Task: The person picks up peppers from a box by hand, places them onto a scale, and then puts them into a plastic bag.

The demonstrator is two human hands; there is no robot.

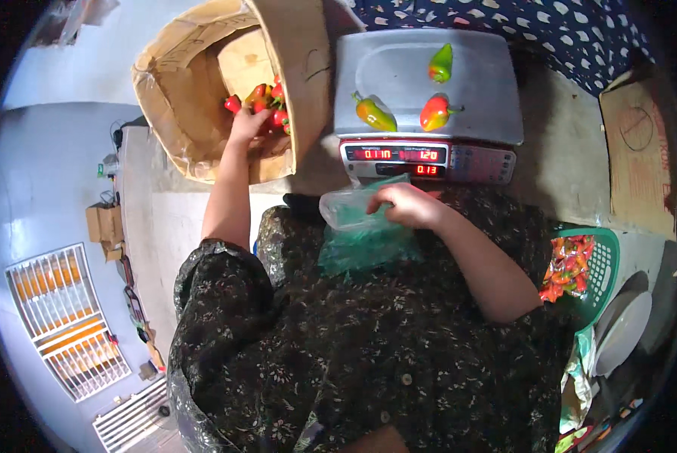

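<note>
My left hand (249, 125) is inside the cardboard box (308, 83) at the upper left, its fingers closed about the small red and orange peppers (261, 97) there; the fingertips are partly hidden. Over my lap my right hand (408, 208) pinches the edge of a plastic bag (372, 249), clear at the mouth and greenish below. Just beyond it stands a digital scale (361, 57) with red lit figures. On its grey platform lie a green pepper (442, 64), a yellow-green pepper (375, 113) and a red-orange pepper (435, 113).
At the right, a green plastic basket (609, 260) holds bagged red peppers (571, 266). Close to it are a white round basin (625, 332) and another cardboard box (639, 155). Dark patterned cloth (550, 34) hangs behind the scale. A barred window (67, 321) is at the left.
</note>
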